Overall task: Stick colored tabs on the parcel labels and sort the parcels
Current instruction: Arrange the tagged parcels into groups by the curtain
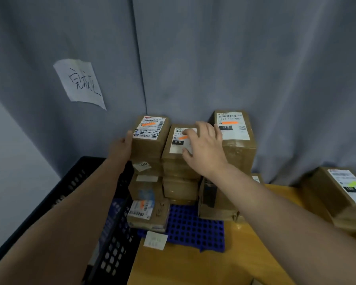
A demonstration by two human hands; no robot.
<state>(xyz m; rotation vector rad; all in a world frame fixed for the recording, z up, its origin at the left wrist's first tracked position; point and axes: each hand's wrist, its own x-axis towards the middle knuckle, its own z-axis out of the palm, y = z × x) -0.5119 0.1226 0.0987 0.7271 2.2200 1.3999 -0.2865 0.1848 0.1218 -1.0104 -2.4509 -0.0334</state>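
Note:
Three stacks of brown cardboard parcels stand against the grey curtain. The top parcel of the left stack (150, 138) carries a label with an orange tab. My left hand (123, 145) presses flat against that parcel's left side. The middle stack's top parcel (173, 153) has a white label marked 010 with an orange tab (182, 138). My right hand (203, 147) lies on that label with its fingers spread. The right stack's top parcel (236, 130) shows a 122 label with an orange tab. A low parcel (148, 212) in front also bears an orange tab.
A blue perforated tray (193, 229) lies under the stacks on the wooden table (193, 264). A black crate (111, 243) stands at the left. At the right sits a parcel with a green tab (341, 188). A handwritten paper sign (80, 83) hangs on the curtain.

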